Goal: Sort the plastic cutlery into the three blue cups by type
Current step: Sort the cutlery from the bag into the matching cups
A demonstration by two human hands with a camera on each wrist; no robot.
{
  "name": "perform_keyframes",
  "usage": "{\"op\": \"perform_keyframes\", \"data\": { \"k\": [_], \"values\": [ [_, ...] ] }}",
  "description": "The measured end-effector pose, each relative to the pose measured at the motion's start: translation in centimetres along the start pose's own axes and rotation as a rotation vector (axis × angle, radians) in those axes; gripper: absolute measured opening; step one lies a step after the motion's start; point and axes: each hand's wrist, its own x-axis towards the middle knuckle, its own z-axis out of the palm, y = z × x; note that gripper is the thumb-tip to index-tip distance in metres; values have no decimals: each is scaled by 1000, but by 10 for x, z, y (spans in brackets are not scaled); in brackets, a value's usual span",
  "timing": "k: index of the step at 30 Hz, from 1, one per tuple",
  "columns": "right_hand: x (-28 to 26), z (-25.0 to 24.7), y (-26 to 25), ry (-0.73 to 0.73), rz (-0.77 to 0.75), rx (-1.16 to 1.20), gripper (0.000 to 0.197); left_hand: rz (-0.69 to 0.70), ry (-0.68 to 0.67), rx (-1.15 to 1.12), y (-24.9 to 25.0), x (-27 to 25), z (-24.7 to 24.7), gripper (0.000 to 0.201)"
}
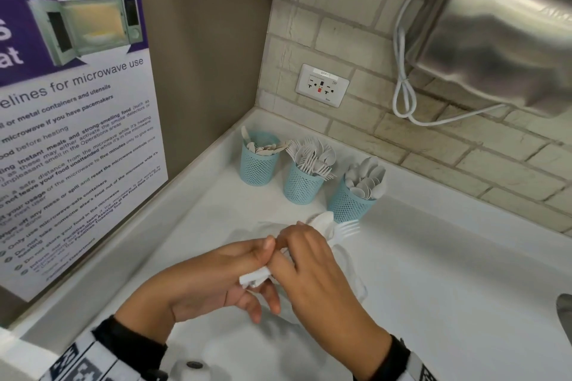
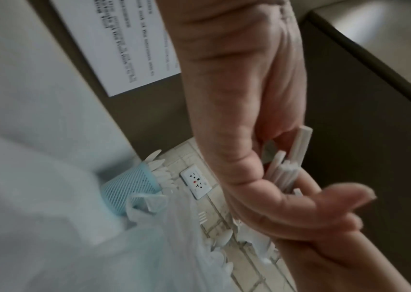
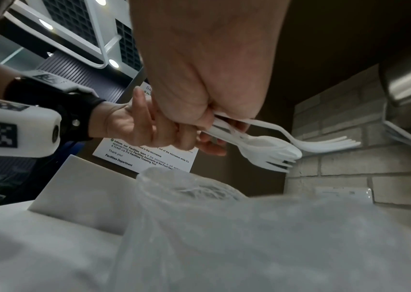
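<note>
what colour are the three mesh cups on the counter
Light blue, with a fine mesh pattern of holes; the mesh cups show best in the head view.

Three pale blue mesh cups at centre frame hold white plastic cutlery on a white counter. The poster at the left is white with a purple band and black text. At upper right, the steel dispenser is silver against beige brick-pattern tiles.

A white counter carries three blue mesh cups of cutlery in a row and a clear plastic bag.
</note>
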Motion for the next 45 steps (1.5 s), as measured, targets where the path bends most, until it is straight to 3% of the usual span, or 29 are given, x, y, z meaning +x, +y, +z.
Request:
{"op": "perform_keyframes", "data": {
  "k": [2,8,14,18,20,24,27,30,33,35,37,39,45],
  "values": [
    [1,0,0,-14,-35,-37,15,6,-45,53,-2,0,0,54],
    [1,5,7,-93,-14,32,14,84,67,227,-10,10,5,5],
    [5,0,16,-65,21,124,23,149,187,237,-14,19,9,20],
    [9,-4,21,-22,10,234,36,155,241,171,-17,24,11,13],
    [11,-5,23,-11,20,281,39,154,253,145,-17,24,11,19],
    [9,0,33,77,50,199,39,189,260,152,-18,22,8,19],
    [10,-3,41,237,189,112,52,198,315,132,-19,22,3,18],
    [12,-12,42,391,439,225,52,195,364,117,-18,21,1,16],
    [16,-22,46,373,738,545,51,199,357,135,-17,21,1,16],
    [18,-24,52,317,859,716,32,196,337,146,-18,22,3,18],
    [21,-25,59,334,897,843,12,191,328,145,-20,23,4,22],
    [22,-25,64,384,926,951,18,185,350,125,-20,24,4,22],
    [32,-40,81,700,877,1133,11,217,475,9,-18,25,0,12]
  ]
}}
